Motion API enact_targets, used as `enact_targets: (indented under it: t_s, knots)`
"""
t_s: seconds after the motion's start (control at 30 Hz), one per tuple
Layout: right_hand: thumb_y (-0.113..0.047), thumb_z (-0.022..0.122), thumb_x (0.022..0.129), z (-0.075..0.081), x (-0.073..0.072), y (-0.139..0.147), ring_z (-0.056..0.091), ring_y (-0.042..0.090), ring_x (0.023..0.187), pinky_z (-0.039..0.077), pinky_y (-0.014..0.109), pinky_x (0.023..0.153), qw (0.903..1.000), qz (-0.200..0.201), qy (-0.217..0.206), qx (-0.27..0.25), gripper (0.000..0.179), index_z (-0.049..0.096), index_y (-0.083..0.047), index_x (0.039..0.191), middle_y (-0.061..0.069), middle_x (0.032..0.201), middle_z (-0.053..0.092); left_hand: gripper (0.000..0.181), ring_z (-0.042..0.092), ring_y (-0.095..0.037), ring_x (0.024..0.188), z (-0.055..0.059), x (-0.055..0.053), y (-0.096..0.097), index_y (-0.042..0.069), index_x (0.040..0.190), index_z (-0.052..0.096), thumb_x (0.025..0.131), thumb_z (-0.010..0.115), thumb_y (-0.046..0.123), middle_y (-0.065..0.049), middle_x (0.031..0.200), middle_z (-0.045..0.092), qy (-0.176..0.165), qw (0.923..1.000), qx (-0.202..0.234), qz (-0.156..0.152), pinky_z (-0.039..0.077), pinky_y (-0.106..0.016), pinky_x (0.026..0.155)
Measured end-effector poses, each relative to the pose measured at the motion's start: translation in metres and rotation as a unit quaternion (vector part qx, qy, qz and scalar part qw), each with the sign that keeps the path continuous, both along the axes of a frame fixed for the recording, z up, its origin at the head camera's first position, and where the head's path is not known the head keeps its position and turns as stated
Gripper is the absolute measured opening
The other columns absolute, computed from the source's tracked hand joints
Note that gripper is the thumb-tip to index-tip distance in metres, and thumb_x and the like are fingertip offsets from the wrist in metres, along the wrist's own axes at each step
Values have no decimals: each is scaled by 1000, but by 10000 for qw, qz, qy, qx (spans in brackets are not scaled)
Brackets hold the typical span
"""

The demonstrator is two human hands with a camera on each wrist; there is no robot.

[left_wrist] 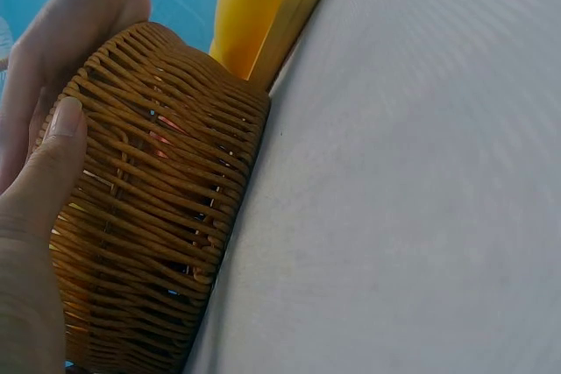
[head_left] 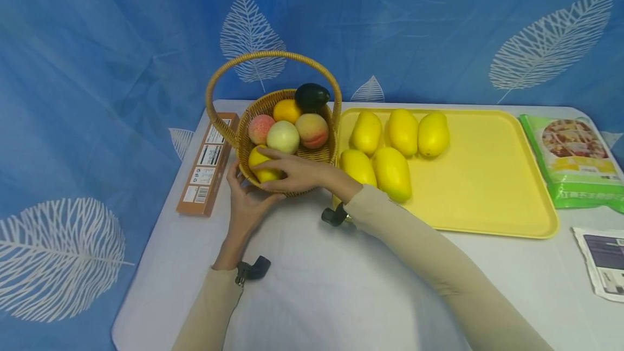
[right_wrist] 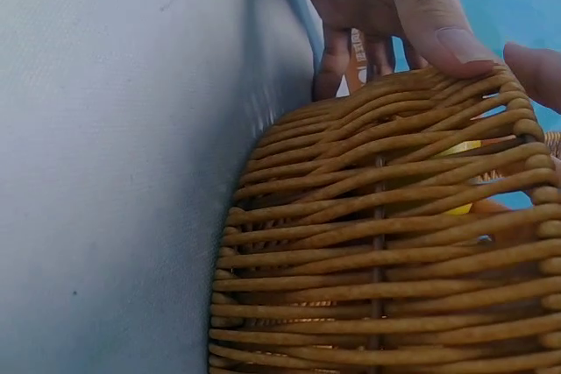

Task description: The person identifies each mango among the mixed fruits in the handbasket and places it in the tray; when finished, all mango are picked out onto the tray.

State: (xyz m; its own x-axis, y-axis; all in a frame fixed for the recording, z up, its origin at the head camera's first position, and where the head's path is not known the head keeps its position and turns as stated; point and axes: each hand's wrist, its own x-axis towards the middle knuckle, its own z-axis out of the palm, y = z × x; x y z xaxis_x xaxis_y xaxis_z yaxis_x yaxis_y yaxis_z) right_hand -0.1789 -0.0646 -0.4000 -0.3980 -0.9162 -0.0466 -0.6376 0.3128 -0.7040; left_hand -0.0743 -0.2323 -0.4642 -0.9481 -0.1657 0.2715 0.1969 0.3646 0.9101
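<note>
A wicker basket with a tall arched handle stands toward the back left of the table. My left hand grips its near left side, the thumb lying against the woven wall in the left wrist view. My right hand reaches over the near rim, thumb and fingers curled round a smooth yellow fruit inside. Behind that fruit lie a pale green round fruit, two peaches, an orange and a dark green avocado-like fruit.
Right of the basket is a yellow tray with several yellow mangoes in its left part. A brown box lies left of the basket. Beyond the tray are a green food packet and a white-and-purple packet.
</note>
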Motion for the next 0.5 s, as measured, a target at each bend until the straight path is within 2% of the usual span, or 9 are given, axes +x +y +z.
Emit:
enact_targets:
  t_s: [0.13, 0.2, 0.27, 0.4, 0.43, 0.5]
  knots:
    - [-38, 59, 97, 0, -1, 1, 23, 23, 149, 26, 44, 119, 9996, -79, 191, -186, 49, 53, -19, 141, 5, 163, 20, 116, 36, -26, 136, 0, -1, 0, 15, 154, 10, 71, 88, 35, -11, 157, 22, 26, 10000, -23, 31, 41, -44, 97]
    - [-35, 61, 96, 1, -1, 2, 26, 23, 148, 27, 42, 119, 9991, -98, 264, -322, 47, 55, -18, 139, 4, 162, 23, 114, 36, -26, 136, 2, 0, 2, 14, 154, 10, 72, 88, 30, -10, 157, 22, -34, 10000, -35, 54, 41, -45, 98]
    - [-32, 62, 96, 1, 0, 3, 29, 23, 146, 29, 40, 118, 9983, -122, 273, -497, 45, 56, -18, 138, 4, 161, 26, 114, 36, -30, 136, 10, 3, 5, 10, 153, 9, 72, 88, 19, -13, 157, 22, -92, 9999, 22, 41, 40, -46, 98]
    - [-28, 63, 95, 3, 2, 6, 35, 21, 142, 42, 31, 107, 9961, -134, 167, -858, 43, 57, -17, 137, 4, 160, 30, 111, 34, -37, 136, 26, 8, 11, 0, 151, 7, 72, 85, 3, -20, 157, 20, -97, 9999, 39, -22, 39, -51, 99]
    - [-28, 63, 95, 3, 2, 7, 36, 20, 141, 44, 29, 104, 9957, -125, 151, -906, 43, 57, -17, 137, 4, 159, 30, 111, 34, -39, 136, 28, 9, 12, -1, 151, 7, 71, 85, 3, -22, 156, 20, -64, 10000, 36, -38, 39, -52, 99]
    - [-28, 64, 95, 5, 2, 9, 35, 19, 141, 45, 28, 102, 9952, -94, 149, -962, 44, 57, -17, 137, 5, 159, 31, 112, 35, -39, 136, 23, 7, 11, -1, 151, 8, 71, 86, 5, -21, 157, 20, -26, 10000, -13, -27, 39, -52, 98]
